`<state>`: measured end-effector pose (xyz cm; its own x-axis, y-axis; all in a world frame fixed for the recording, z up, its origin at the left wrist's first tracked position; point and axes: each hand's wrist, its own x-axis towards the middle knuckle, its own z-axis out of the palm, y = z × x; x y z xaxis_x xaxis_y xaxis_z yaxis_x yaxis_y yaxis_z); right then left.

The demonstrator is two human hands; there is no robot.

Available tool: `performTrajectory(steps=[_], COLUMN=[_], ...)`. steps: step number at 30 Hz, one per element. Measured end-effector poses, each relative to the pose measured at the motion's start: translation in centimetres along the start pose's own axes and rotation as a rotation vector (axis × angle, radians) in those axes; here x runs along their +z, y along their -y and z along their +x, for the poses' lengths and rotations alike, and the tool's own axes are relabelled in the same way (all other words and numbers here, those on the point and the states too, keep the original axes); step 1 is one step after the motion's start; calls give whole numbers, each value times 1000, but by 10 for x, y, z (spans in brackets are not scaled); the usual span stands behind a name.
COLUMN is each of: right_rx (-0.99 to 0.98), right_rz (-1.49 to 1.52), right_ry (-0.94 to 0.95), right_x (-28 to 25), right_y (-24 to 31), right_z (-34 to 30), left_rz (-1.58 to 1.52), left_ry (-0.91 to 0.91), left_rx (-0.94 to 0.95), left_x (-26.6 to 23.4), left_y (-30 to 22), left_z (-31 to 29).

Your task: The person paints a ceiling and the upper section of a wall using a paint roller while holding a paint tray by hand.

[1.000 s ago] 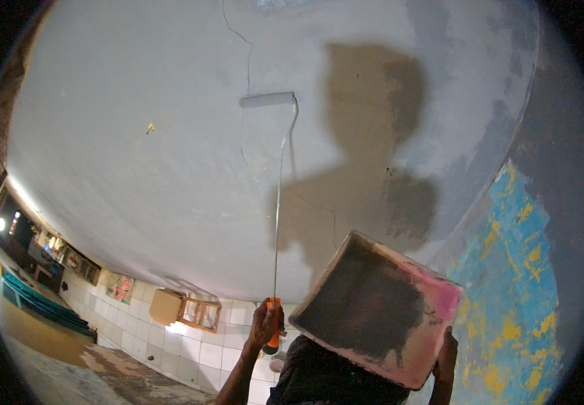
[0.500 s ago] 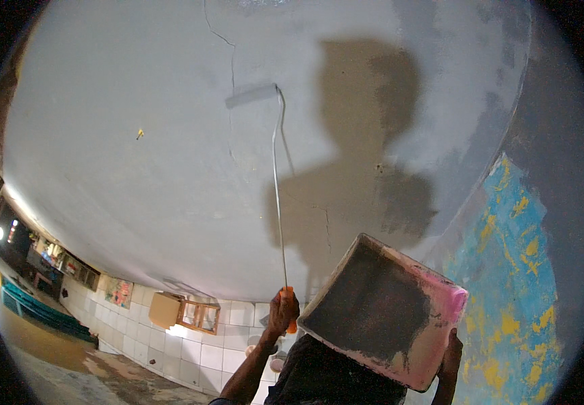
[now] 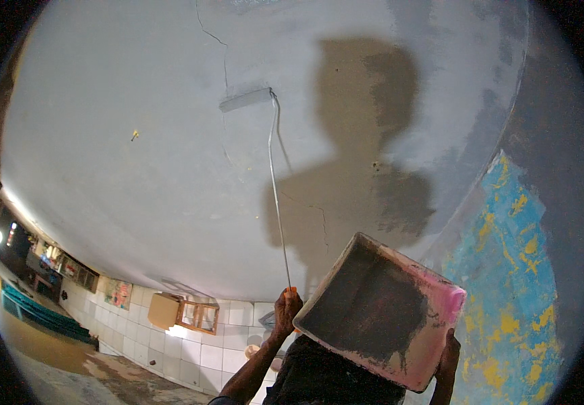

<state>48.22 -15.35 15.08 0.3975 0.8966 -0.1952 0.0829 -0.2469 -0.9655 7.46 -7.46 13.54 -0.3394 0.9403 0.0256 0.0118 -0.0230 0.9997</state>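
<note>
My left hand (image 3: 287, 312) is wrapped round the orange handle of a paint roller (image 3: 275, 162). Its long thin metal rod reaches up, and the grey roller sleeve (image 3: 246, 100) lies slightly tilted against the pale grey wall (image 3: 157, 74), across a thin crack. At lower right, my right hand (image 3: 448, 351) grips the side edge of a pinkish paint tray (image 3: 407, 361), its inside coated with dark grey paint. The tray is held tilted in front of my dark clothing, close beside my left hand. Part of the right hand's fingers is hidden by the tray.
My shadow falls on the wall, over darker grey patches. A small yellow plug (image 3: 135, 136) sticks out of it at left. At right is a blue and yellow painted patch (image 3: 508, 283). White tiles (image 3: 191, 354), a cardboard box (image 3: 163, 310) and a wooden frame (image 3: 198, 315) stand lower left.
The roller sleeve has slid slightly down the wall, and my left hand has shifted a little to the right. The view has turned slightly. The tray stays nearly where it was.
</note>
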Motion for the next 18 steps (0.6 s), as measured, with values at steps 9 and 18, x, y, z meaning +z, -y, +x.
performTrajectory(steps=[9, 18], right_rx=[89, 182], right_rz=[23, 344], right_ry=[-37, 25], right_x=[1, 16], right_y=[1, 29], right_z=[1, -9], left_rz=[108, 91], left_ry=[-8, 7], left_rx=[94, 205], left_x=[2, -7], left_y=[1, 6], left_z=[-6, 4])
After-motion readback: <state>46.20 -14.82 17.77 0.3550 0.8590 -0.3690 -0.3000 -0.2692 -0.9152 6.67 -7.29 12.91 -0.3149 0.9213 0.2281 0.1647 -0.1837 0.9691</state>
